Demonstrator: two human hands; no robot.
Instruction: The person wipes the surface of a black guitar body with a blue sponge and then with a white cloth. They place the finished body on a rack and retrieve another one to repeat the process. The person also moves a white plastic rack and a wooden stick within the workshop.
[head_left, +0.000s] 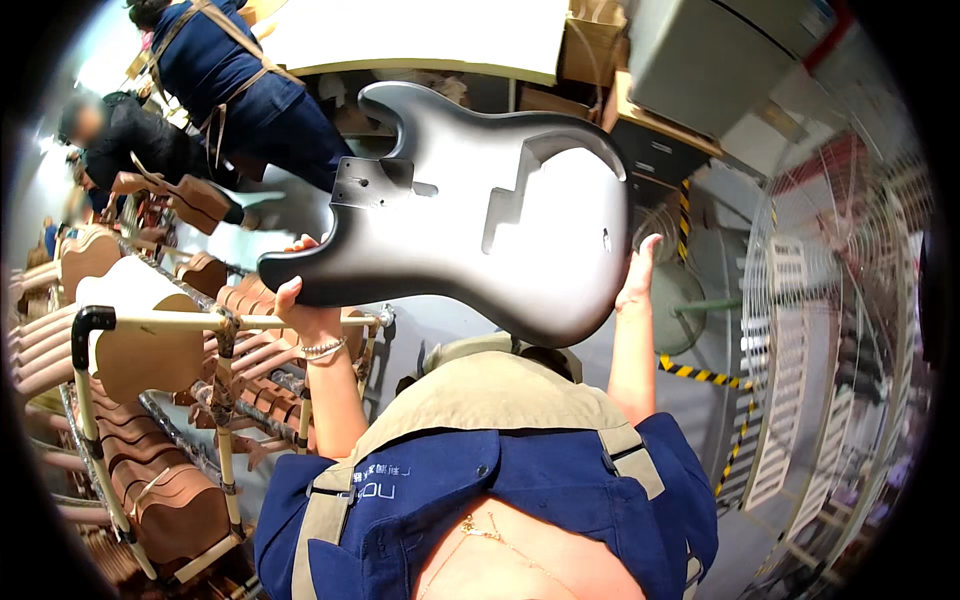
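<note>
An electric guitar body [450, 240], silver-white in the middle and fading to black at its edges, is held up in front of me between both hands. Its routed cavities and dark neck pocket face me. My left hand [308, 315] grips the black horn at the left end, thumb on the near face and some fingers showing behind it. At the right, my right hand [638, 275] supports the rounded end, with the thumb pointing up along the rim; its other fingers are hidden behind the body.
A pipe-frame rack [160, 318] full of brown guitar bodies stands close on my left. Two people work at the far left, one in blue overalls [240, 90]. Ahead is a white-topped table [420, 38]. A large wire fan [830, 250] and slatted racks [780, 370] stand right.
</note>
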